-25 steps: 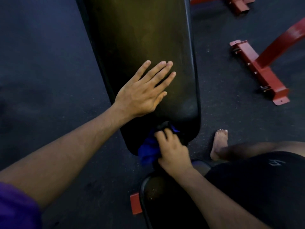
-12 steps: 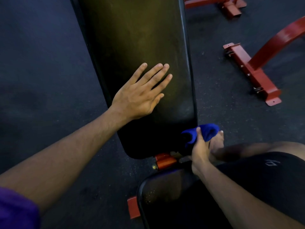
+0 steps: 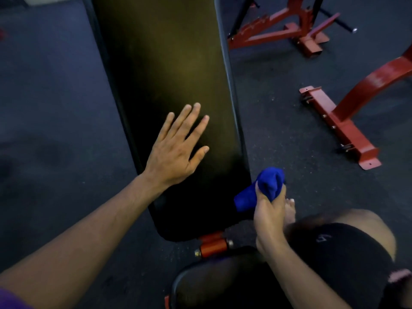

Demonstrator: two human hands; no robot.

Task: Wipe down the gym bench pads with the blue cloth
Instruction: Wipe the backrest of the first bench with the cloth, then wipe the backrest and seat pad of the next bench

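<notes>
A long black back pad (image 3: 165, 63) runs away from me up the middle of the view. My left hand (image 3: 178, 148) lies flat on it, fingers spread, near its lower left edge. My right hand (image 3: 269, 210) is closed around the bunched blue cloth (image 3: 263, 188), which presses against the pad's lower right side edge. The black seat pad (image 3: 200, 286) shows at the bottom, partly hidden by my right forearm and leg. An orange-red hinge (image 3: 211, 244) joins the two pads.
Dark rubber floor (image 3: 55, 130) surrounds the bench. Red metal frame feet (image 3: 341, 126) lie on the floor to the right, and more red equipment (image 3: 278, 30) stands at the top right. My bare foot (image 3: 289, 210) and knee in black shorts (image 3: 341, 253) are beside the bench.
My right hand carried the blue cloth from the gap under the back pad's near end round to its lower right corner and side edge. The left hand stayed flat on the pad.
</notes>
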